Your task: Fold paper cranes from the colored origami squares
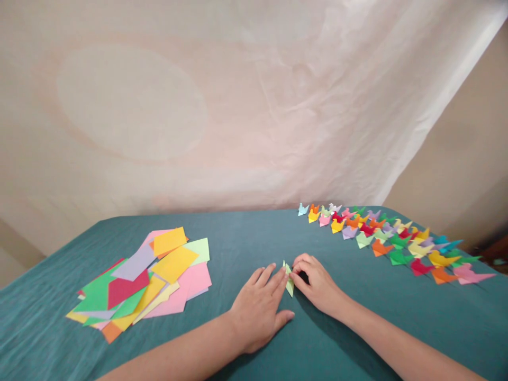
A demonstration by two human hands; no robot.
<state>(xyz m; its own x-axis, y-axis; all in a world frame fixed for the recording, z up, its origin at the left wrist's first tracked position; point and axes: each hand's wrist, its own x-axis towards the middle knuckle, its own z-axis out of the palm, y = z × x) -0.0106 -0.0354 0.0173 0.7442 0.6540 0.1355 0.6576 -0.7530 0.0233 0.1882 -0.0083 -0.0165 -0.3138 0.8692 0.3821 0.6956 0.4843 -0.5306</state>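
Observation:
A small pale green folded paper (pixel 289 279) lies on the teal tablecloth (pixel 246 238) between my hands. My left hand (pixel 260 309) rests flat with fingers stretched out, its fingertips pressing on the left edge of the folded paper. My right hand (pixel 317 286) has its fingers curled together, pinching the paper's right side.
A loose pile of coloured paper squares (pixel 146 278) lies at the left of the table. Rows of several folded paper cranes (pixel 392 241) in many colours stand at the right. A pale cloth backdrop (pixel 222 106) hangs behind the table.

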